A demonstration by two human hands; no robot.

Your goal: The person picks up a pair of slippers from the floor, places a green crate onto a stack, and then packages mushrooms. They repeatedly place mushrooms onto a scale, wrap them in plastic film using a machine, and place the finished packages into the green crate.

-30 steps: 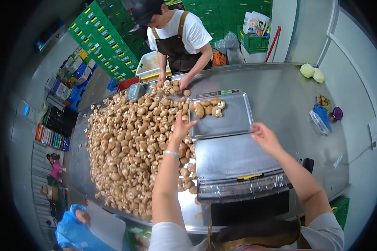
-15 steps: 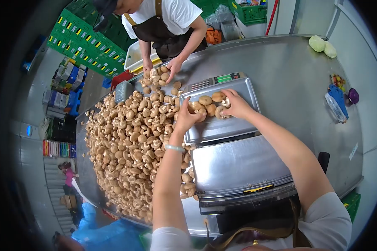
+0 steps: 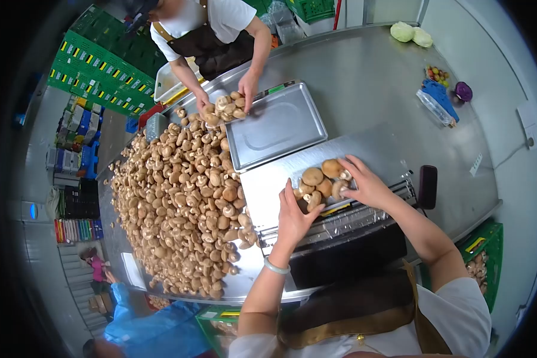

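A cluster of brown shiitake mushrooms (image 3: 321, 180) sits between my two hands, close over the front of a flat metal plate (image 3: 265, 186). My left hand (image 3: 295, 219) cups the near left side of the cluster, thumb and fingers curved round it. From the right, my right hand (image 3: 366, 184) presses against its other side, fingers on the caps and pale stems. Just below the hands runs a roller bar with clear film (image 3: 355, 222). Beyond the plate, the scale's steel pan (image 3: 277, 126) holds nothing.
A large mushroom heap (image 3: 176, 206) covers the table's left. Across from me, a person in an apron (image 3: 221, 51) holds mushrooms beside the scale. A dark oblong object (image 3: 428, 187) lies right of the roller. Cabbages (image 3: 403, 32) rest far back; green crates (image 3: 482, 262) stand below the right edge.
Both my hands have brought the mushroom cluster from the scale pan toward me, over the metal plate's front. The other person's hands and mushrooms are now at the pan's left corner.
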